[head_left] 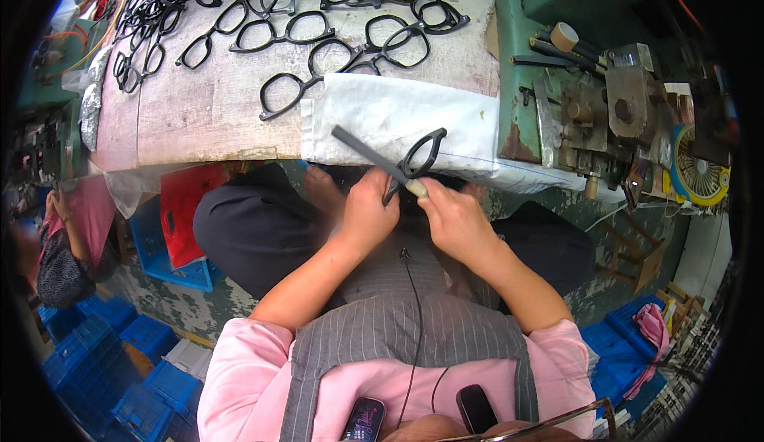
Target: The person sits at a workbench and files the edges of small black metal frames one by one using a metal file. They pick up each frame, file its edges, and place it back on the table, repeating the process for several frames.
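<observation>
I see the left hand (372,213) pinching a black spectacle frame (435,153), jutting just ahead of it, while the right hand (461,221) grips a file (370,154) slanting close past the left hand; one skid could score the frame or nick that left hand

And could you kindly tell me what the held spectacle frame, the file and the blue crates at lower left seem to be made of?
Spectacle frame: probably plastic, black with a slight sheen on its thick rim.
File: likely steel, dull grey along its straight bar; its pale handle could be wood or plastic.
Blue crates: apparently moulded plastic, evenly coloured right through their gridded sides.
</observation>
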Tool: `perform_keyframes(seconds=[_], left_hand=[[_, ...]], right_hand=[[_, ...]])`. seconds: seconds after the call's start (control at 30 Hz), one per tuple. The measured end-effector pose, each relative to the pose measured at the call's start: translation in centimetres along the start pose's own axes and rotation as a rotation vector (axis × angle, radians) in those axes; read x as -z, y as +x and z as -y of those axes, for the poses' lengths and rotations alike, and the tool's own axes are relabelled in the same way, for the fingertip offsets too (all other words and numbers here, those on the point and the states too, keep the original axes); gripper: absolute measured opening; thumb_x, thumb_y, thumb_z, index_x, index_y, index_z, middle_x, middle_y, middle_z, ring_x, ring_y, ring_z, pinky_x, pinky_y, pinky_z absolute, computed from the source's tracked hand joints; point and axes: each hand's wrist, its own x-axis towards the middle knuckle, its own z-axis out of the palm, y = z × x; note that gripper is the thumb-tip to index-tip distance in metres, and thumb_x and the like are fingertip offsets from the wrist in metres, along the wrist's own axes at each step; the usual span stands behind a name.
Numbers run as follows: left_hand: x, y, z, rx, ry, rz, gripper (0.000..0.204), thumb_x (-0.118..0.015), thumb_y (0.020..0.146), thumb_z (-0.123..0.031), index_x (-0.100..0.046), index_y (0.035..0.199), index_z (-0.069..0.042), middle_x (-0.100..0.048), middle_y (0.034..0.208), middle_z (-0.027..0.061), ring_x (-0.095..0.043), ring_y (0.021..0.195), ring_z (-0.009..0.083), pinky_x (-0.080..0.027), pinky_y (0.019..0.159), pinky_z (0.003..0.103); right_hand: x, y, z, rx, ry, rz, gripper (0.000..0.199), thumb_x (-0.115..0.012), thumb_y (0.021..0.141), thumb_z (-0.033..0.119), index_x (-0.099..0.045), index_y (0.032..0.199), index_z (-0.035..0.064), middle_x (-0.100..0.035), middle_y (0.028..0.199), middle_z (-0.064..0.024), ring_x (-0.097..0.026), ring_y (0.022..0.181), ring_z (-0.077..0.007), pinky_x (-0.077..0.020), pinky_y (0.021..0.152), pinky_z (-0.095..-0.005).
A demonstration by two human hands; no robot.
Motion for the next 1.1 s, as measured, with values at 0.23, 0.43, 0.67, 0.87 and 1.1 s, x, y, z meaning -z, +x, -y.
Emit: perform_keyframes(seconds=[0.23,0.43,0.67,0.87,1.1], left_hand=[[-0.1,-0.1,0.3,-0.019,0.014,-0.008,0.010,-0.058,0.076,0.001,-0.052,0.085,0.001,-0.057,0.080,0.0241,-0.057,0.078,0.0448,-0.046,0.064,0.047],[-0.1,-0.1,0.1,-0.020,0.010,-0.022,0.011,-0.059,0.076,0.001,-0.053,0.084,0.002,-0.058,0.079,0.0242,-0.057,0.076,0.0444,-0.047,0.064,0.047],[-0.1,-0.2,0.1,-0.037,0.027,-0.033,0.011,-0.060,0.073,0.001,-0.055,0.084,0.002,-0.057,0.078,0.0241,-0.057,0.075,0.0441,-0.047,0.064,0.046],[-0.1,-0.2,0.2,-0.001,0.024,0.019,0.010,-0.057,0.074,0.002,-0.053,0.084,0.002,-0.057,0.078,0.0239,-0.057,0.076,0.0444,-0.046,0.065,0.046],[-0.1,-0.2,0.2,0.014,-0.027,0.010,0.010,-0.057,0.074,0.002,-0.053,0.083,0.002,-0.056,0.077,0.0235,-0.057,0.075,0.0435,-0.046,0.064,0.046]], right_hand=[[-0.2,-0.5,0.4,-0.113,-0.123,0.084,0.023,-0.056,0.090,0.013,-0.051,0.107,-0.0003,-0.063,0.079,-0.0226,-0.062,0.067,-0.0416,-0.0507,0.057,-0.0485],[-0.6,-0.8,0.9,-0.025,-0.165,-0.017,0.021,-0.055,0.090,0.014,-0.050,0.105,0.0011,-0.061,0.072,-0.0195,-0.061,0.059,-0.0398,-0.0501,0.052,-0.0482],[-0.7,-0.7,0.9,-0.003,-0.137,-0.035,0.022,-0.056,0.090,0.015,-0.050,0.107,0.0019,-0.061,0.072,-0.0192,-0.061,0.059,-0.0394,-0.0501,0.053,-0.0482],[-1.0,-0.7,0.6,-0.019,-0.112,-0.040,0.022,-0.056,0.090,0.015,-0.051,0.106,0.0010,-0.062,0.074,-0.0202,-0.061,0.060,-0.0396,-0.0501,0.052,-0.0482],[-1.0,-0.7,0.8,-0.015,-0.123,-0.040,0.024,-0.055,0.091,0.015,-0.051,0.108,-0.0003,-0.062,0.074,-0.0206,-0.062,0.061,-0.0400,-0.0502,0.053,-0.0479]])
